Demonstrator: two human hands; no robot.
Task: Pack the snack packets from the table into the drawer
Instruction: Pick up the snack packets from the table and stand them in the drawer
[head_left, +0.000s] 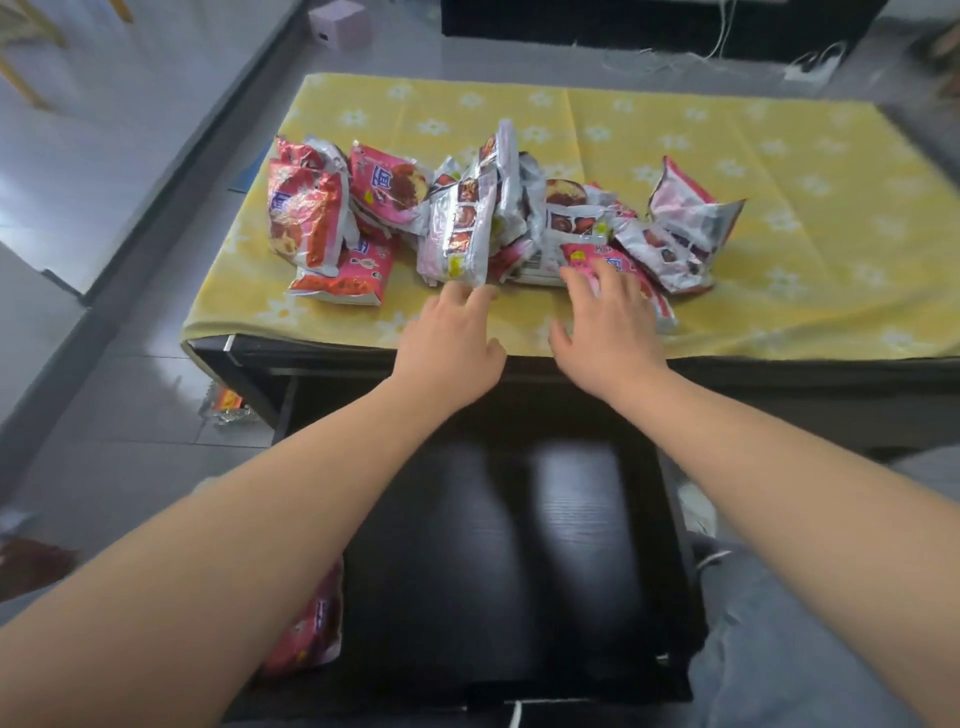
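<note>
While left hand (451, 344) touches silver packet (458, 234), right hand (609, 323) flat on pink packet (579, 253), both outspread, packet heap (519, 218) lying left-right

Both bare forearms stretch forward side by side, left arm (291, 499) from the lower left, right arm (769, 467) from the lower right. Left grip (449, 348) is palm down, fingers (467, 297) straight ahead and only lightly bent. Right grip (608, 322) is palm down too, fingers (602, 273) splayed wide and flat. Thumbs point inward at each other. The two grips are near, not touching, and both are loose.
</note>
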